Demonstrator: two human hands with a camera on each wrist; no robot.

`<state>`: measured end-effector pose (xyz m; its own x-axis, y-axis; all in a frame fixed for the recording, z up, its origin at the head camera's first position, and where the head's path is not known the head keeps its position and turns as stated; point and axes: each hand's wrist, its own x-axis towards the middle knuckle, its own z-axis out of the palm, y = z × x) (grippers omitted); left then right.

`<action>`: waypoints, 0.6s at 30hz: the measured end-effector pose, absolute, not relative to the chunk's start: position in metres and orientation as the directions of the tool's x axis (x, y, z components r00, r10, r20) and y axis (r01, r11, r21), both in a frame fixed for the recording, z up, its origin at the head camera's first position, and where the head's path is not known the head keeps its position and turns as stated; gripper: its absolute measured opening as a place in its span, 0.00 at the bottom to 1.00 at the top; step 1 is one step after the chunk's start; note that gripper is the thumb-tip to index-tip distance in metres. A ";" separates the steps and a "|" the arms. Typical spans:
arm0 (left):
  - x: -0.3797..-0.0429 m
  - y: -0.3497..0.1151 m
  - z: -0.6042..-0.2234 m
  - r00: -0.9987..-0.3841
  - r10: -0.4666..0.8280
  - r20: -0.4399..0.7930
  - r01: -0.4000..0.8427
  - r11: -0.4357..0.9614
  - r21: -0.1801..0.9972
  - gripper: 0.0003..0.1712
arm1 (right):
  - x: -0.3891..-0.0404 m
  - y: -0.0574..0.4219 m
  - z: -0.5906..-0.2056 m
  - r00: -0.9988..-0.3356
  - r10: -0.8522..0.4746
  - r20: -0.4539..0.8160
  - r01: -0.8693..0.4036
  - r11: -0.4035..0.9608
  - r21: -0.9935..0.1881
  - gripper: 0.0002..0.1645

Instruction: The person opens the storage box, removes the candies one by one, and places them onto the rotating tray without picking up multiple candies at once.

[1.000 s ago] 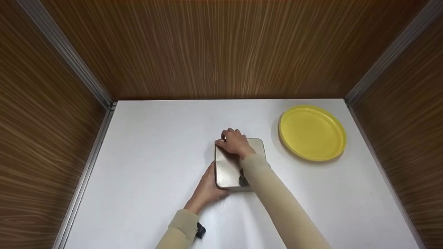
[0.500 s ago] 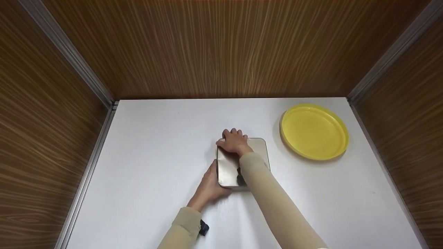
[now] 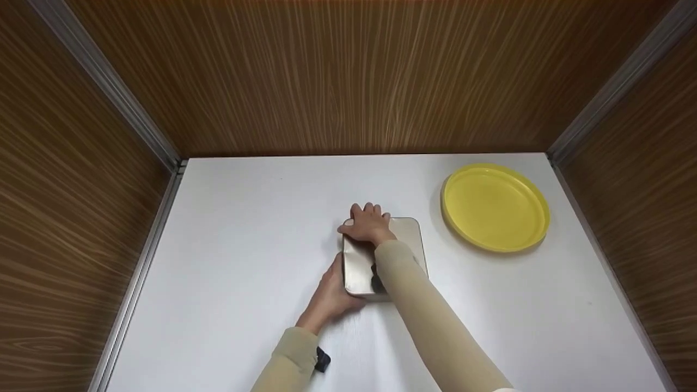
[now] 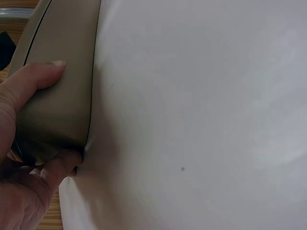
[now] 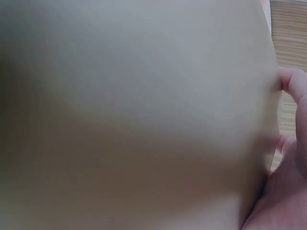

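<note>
A flat metal tin with rounded corners lies on the white table in the middle of the head view. My left hand grips its near left corner. In the left wrist view the thumb presses on the side wall below a dark lid seam, and the fingers curl around the corner. Across the top reaches my right hand, holding the far left corner, fingers bent over the far edge and thumb at the left edge. In the right wrist view the tin's blurred top fills most of the frame.
A round yellow plate with a raised rim sits at the far right of the white table. Wood-grain panels enclose the table at the back and both sides. My right forearm hides the tin's near right part.
My right thumb has slid slightly outward at the tin's left edge. Both hands keep their hold, and the whole head view has shifted a little.
</note>
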<state>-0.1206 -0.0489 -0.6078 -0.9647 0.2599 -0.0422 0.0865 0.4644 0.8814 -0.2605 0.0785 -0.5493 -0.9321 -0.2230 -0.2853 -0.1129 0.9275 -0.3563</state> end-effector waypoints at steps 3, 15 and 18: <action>-0.121 -0.049 -0.608 -0.964 0.261 -0.047 0.083 0.465 0.881 0.74 | -0.261 0.078 -0.550 -0.934 -0.221 -0.281 -0.114 0.929 -0.353 0.33; -0.118 -0.051 -0.612 -0.960 0.278 -0.032 0.113 0.488 0.866 0.71 | -0.261 0.079 -0.550 -0.933 -0.205 -0.296 -0.095 0.933 -0.348 0.33; -0.117 -0.050 -0.612 -0.960 0.276 -0.043 0.107 0.505 0.857 0.70 | -0.261 0.080 -0.549 -0.934 -0.201 -0.295 -0.092 0.934 -0.346 0.33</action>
